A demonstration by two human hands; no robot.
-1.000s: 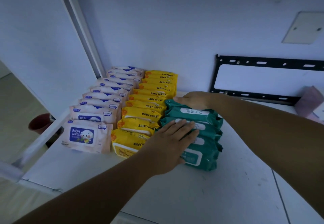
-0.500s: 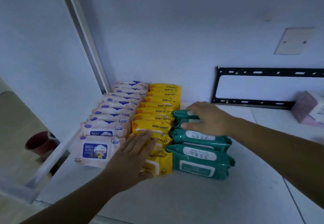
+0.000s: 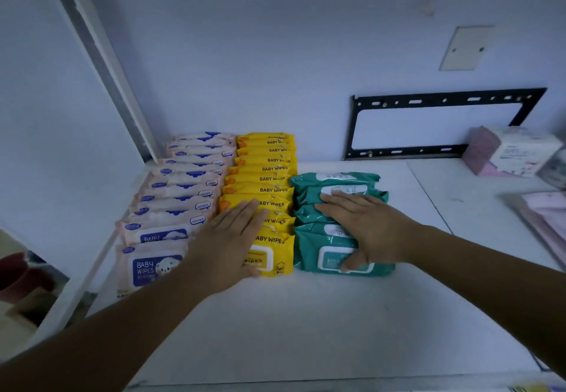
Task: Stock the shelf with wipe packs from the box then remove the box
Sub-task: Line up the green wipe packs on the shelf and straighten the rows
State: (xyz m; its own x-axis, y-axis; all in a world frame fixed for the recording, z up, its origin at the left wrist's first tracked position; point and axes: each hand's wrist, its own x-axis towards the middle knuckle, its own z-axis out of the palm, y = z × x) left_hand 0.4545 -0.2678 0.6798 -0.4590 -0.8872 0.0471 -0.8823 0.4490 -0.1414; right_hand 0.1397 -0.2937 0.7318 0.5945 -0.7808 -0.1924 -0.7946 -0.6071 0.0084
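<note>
Resting flat, fingers released: left hand [image 3: 228, 247] on glossy yellow packs [image 3: 265, 177], right hand [image 3: 369, 230] on crinkly green packs [image 3: 318, 235].

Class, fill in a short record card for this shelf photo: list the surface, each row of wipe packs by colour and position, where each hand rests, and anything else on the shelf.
Surface: white shelf
Left row: pink packs, blue labels
Middle row: yellow packs, marked BABY WIPES
Right row: green packs, shortest row, starts nearest the front
Left hand: flat, palm down, on front yellow packs
Right hand: flat on green packs, thumb on the front one
Also on shelf: pink and white box, far right
Behind: black metal bracket against wall
Box to remove: not identifiable
</note>
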